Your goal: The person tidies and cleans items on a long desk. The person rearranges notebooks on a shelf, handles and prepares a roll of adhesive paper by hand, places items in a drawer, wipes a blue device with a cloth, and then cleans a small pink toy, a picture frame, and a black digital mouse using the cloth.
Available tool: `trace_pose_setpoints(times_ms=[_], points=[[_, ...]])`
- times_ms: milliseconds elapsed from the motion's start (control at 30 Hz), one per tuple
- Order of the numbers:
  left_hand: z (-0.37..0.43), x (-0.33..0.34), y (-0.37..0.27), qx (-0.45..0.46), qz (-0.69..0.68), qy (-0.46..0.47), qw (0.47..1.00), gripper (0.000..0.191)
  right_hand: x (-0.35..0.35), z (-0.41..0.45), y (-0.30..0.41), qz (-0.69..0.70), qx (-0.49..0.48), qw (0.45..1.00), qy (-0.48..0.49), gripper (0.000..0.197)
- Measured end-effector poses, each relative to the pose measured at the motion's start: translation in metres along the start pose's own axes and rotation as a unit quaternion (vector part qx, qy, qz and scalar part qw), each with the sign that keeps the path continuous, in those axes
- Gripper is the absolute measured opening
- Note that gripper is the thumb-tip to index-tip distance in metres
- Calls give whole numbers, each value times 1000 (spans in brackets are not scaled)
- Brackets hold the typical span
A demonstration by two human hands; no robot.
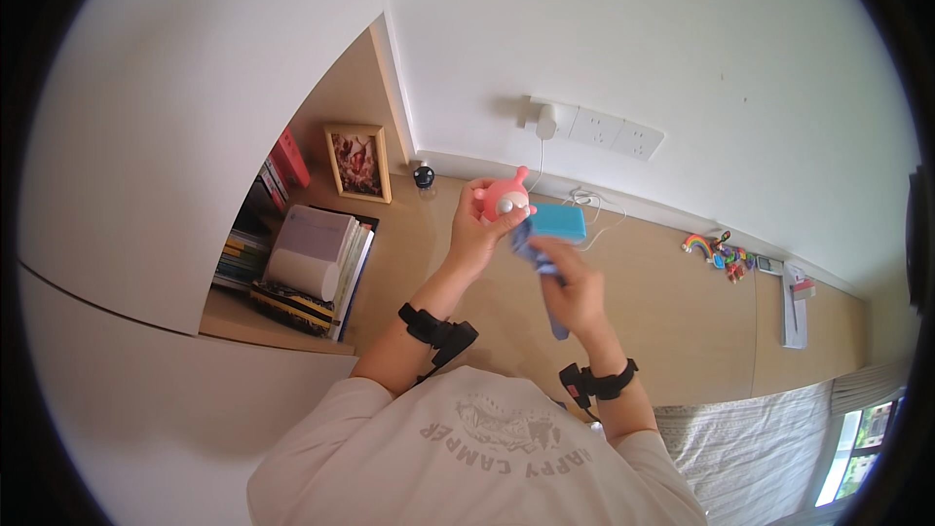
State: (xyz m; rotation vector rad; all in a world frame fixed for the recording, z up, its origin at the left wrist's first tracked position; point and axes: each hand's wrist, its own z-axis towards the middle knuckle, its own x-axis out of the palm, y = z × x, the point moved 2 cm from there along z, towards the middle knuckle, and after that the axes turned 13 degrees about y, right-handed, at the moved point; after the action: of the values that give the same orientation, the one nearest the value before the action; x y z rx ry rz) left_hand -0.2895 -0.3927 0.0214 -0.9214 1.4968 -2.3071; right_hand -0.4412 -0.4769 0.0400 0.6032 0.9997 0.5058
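My left hand (475, 226) grips a pink toy figure (504, 193) with rounded knobs and a pale face, held up over the desk. In my right hand (575, 285) is a blue cloth (527, 242), blurred at its upper part, where it comes up against the lower side of the figure. One end of the cloth hangs below the right hand. Just behind both hands a turquoise box-shaped case (558, 222) lies on the wooden desk (657, 292); the cloth and hand overlap its lower left in view.
Left are a framed picture (359, 163), a small black figurine (424, 176) and stacked books (314, 234) with a white roll (299, 274). A white charger (546, 122) and its cable are at the wall. Rainbow toy (699, 247), small figures and a notepad (794, 307) lie right.
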Motion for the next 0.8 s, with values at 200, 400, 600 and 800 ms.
trace_pose_setpoints(times_ms=[200, 400, 600, 800], points=[[-8, -1, 6, -4, 134, 77, 988, 58, -31, 37, 24, -183, -99, 977, -42, 48], [-17, 0, -3, 21, 314, 101, 944, 60, -12, 44, 28, -260, -43, 964, 22, 44], [-24, -5, -4, 9, 302, 153, 941, 66, -28, 51, 12, -184, -27, 980, 77, 47], [-30, -10, -2, -45, 110, 196, 973, 74, -51, 55, -12, -132, 67, 975, 165, 44]])
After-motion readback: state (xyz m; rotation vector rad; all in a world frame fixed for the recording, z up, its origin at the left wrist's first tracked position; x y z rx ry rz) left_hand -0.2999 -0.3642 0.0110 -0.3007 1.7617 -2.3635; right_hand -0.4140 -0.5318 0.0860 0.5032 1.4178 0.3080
